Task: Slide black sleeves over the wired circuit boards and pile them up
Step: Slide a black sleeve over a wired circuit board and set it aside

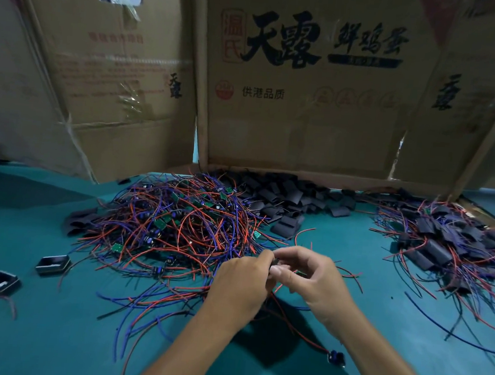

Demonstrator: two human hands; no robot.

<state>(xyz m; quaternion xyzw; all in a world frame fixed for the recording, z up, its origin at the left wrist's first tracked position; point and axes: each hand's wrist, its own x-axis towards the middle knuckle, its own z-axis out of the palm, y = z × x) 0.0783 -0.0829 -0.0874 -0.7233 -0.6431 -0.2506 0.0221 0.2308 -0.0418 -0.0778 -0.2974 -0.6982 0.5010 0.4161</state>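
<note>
1. Near the front middle of the teal worktop (18, 331), the left hand (240, 285) and the right hand (313, 279) meet fingertip to fingertip, both pinching one small dark piece (274, 263) between them. It looks like a black sleeve being worked over a board, though the fingers hide most of it, so I cannot tell how far on it is.
2. Red wires (294, 320) trail down from the held piece toward the person, probably left hanging free so they stay out of the sleeve's mouth.
3. Just behind the hands lies the tangle of unsleeved boards (171, 219), small green boards among red and blue leads, within easy reach for the next pick.
4. Behind that tangle, against the foot of the cardboard boxes (300, 117), sits the stock of empty black sleeves (287, 196), some spilling toward the hands.
5. Well apart on the right is the finished pile (450, 247), sleeved boards with their wires sticking out. Keeping it clear of the raw tangle seems meant to stop done and undone pieces from mixing.
6. On the left of the worktop lie two small black open casings (53, 263), apart from everything else; their part in the task is unclear.
7. My judgement: sleeving is under way on this one board, and much of the tangle remains to be done.
</note>
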